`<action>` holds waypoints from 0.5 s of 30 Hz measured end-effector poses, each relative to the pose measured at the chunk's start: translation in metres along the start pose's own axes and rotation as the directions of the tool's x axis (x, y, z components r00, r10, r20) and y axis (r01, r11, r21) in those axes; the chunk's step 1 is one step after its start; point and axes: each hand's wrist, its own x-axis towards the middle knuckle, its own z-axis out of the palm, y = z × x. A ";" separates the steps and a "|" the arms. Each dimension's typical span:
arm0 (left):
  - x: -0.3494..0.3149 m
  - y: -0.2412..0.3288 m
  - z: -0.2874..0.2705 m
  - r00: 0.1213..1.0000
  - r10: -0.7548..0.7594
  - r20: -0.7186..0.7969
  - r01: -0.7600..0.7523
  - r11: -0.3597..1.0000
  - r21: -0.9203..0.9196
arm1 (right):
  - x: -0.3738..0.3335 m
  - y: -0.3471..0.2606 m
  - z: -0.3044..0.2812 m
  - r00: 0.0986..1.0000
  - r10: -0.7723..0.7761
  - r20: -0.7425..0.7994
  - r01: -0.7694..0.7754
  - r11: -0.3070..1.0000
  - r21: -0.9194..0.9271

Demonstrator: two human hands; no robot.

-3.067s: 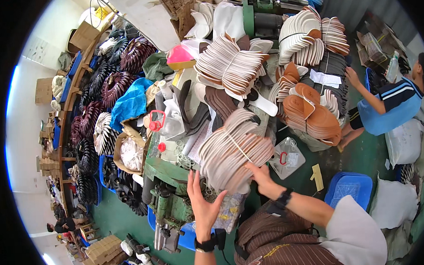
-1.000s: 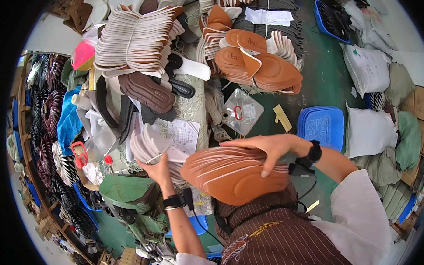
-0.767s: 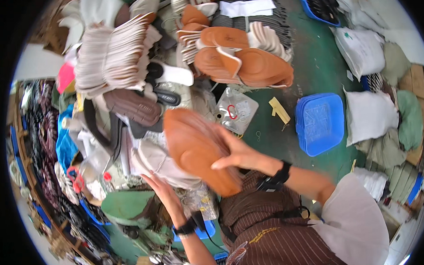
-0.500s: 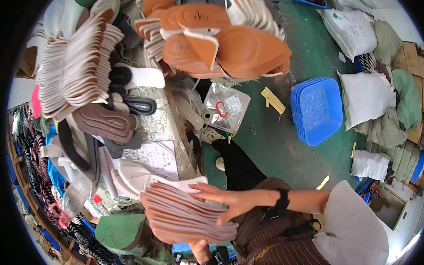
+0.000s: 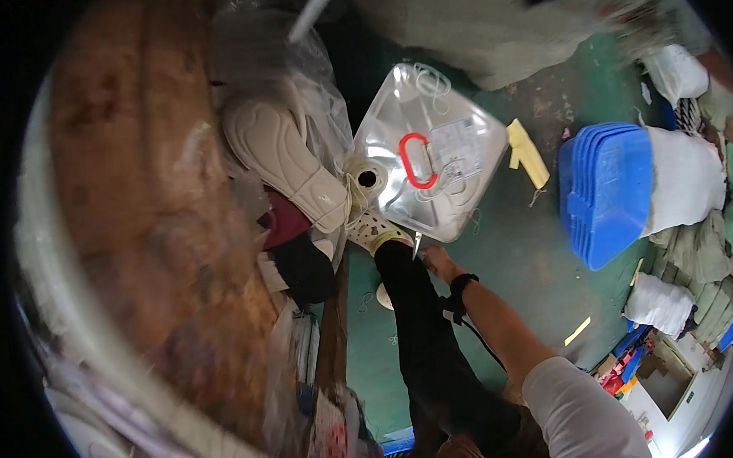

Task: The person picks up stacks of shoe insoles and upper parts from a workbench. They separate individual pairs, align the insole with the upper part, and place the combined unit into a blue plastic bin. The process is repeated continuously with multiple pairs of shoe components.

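My right hand (image 5: 439,264) reaches down to the lower edge of a shiny metal tray (image 5: 475,104) beside my leg. Its fingers are curled together right beside a thin, pale pointed piece (image 5: 417,245) that sticks out over the tray's edge; what is between them is hidden. On the tray are a red oval ring (image 5: 404,159), a printed paper label (image 5: 458,147) and loose pale cord (image 5: 432,79). A spool of pale cord (image 5: 368,179) sits at the tray's left corner. My left hand is out of view.
A blurred brown and white mass (image 5: 164,220) fills the left side, very close. Beige footbed soles (image 5: 279,155) lie near clear plastic. To the right stand stacked blue baskets (image 5: 611,192), a white sack (image 5: 688,177) and yellow strips (image 5: 528,153) on the green floor (image 5: 495,224).
The view has dropped closer to the tray. Both hands were on a stack of soles before; now my right hand is down at the tray, and the left hand and that stack are out of view.
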 end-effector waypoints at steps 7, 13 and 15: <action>0.049 -0.021 0.010 0.994 -0.072 0.077 0.068 0.996 0.052 | 0.070 0.019 -0.050 0.973 -0.198 0.115 0.226 0.911 -0.346; 0.018 -0.020 0.024 0.996 -0.055 0.070 0.054 0.998 0.015 | -0.026 -0.045 -0.048 0.982 0.129 -0.135 -0.076 0.938 0.339; 0.003 -0.013 0.035 0.991 -0.015 0.130 0.016 1.000 -0.006 | -0.061 -0.050 -0.106 0.990 0.131 -0.047 -0.121 0.977 0.174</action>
